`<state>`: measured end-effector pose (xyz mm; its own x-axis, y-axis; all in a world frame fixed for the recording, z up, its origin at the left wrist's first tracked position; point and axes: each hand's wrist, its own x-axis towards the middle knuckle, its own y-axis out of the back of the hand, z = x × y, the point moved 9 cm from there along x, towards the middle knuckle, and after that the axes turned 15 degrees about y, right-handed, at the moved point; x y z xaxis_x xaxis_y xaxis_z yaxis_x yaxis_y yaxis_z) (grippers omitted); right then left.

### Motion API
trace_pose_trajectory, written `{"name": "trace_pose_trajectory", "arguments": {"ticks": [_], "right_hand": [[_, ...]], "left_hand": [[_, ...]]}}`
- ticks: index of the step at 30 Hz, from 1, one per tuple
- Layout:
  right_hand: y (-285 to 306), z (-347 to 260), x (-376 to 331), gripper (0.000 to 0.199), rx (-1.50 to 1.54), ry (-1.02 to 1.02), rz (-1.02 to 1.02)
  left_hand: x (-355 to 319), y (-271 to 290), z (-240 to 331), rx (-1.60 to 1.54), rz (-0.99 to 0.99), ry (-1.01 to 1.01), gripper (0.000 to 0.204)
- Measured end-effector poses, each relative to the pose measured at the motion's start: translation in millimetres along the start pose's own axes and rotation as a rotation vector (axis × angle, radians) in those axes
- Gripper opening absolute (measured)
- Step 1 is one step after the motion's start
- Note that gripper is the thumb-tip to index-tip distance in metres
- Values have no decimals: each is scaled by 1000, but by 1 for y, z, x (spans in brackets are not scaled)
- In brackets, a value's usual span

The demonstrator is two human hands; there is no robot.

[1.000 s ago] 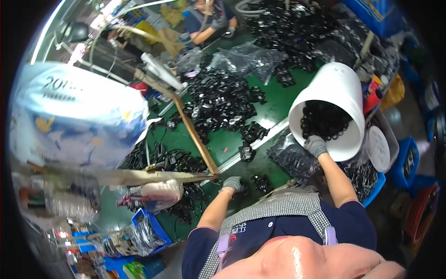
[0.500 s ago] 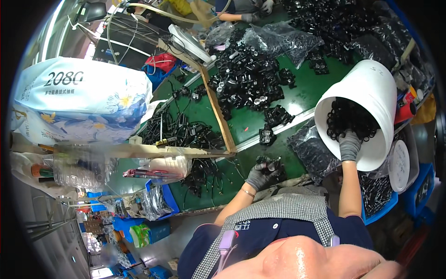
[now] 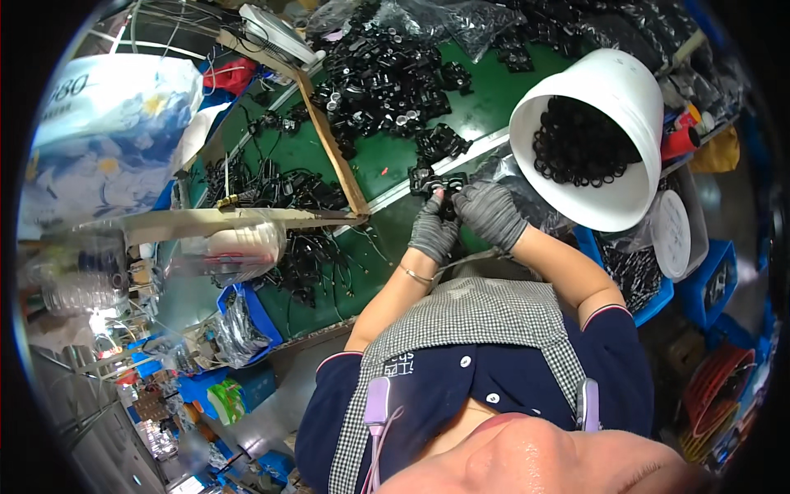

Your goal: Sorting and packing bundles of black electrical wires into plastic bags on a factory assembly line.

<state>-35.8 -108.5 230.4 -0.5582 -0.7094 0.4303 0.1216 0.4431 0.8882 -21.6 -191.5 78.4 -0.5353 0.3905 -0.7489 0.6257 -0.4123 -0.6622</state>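
Observation:
My left hand [image 3: 434, 229], in a grey glove, is closed around a small black plastic part [image 3: 449, 183] above the near edge of the green table. My right hand [image 3: 494, 216], also gloved, is at the same part with its fingers curled together. Whatever those fingers pinch is too small and too covered to make out. A white bucket [image 3: 632, 90] lies tipped on its side to the right, mouth towards me, with many black rings [image 3: 580, 144] inside. Just beyond my hands lie a few similar black parts [image 3: 442, 142].
A large heap of black parts [image 3: 378, 90] covers the far table [image 3: 481, 95]. Wooden strips [image 3: 329, 140] divide off black cables [image 3: 284, 193] at left. A tissue pack [image 3: 115, 140] stands far left. Blue bins [image 3: 714, 284] and a white lid [image 3: 671, 235] are at right.
My right hand has come out of the bucket and moved left to join my left hand. My left hand has raised the black part slightly away from me. The view has shifted.

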Motion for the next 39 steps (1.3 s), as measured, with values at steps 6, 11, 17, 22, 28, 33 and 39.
{"name": "trace_pose_trajectory", "arguments": {"ticks": [6, 11, 17, 22, 28, 33, 39], "right_hand": [[3, -10, 24, 14, 42, -8, -70], [-11, -25, 48, 14, 111, -31, -2], [-7, -19, 62, 13, 146, -15, 100], [-24, -6, 46, 21, 624, -300, 169], [-19, -31, 50, 17, 649, -155, 89], [-34, -29, 65, 19, 347, -171, -43], [-44, -43, 73, 22, 132, -92, -352]], "left_hand": [[-21, 8, 21, -113, -66, -105, 17], [-4, 34, 35, -240, -169, -35, 17], [-37, 9, 50, -143, -104, -193, 9], [-51, 15, 63, -149, -169, -270, 15], [-42, 7, 55, -127, -146, -223, 24], [-48, -7, 47, -126, -256, -289, 26], [-15, 19, 41, -44, -259, -141, 45]]}}
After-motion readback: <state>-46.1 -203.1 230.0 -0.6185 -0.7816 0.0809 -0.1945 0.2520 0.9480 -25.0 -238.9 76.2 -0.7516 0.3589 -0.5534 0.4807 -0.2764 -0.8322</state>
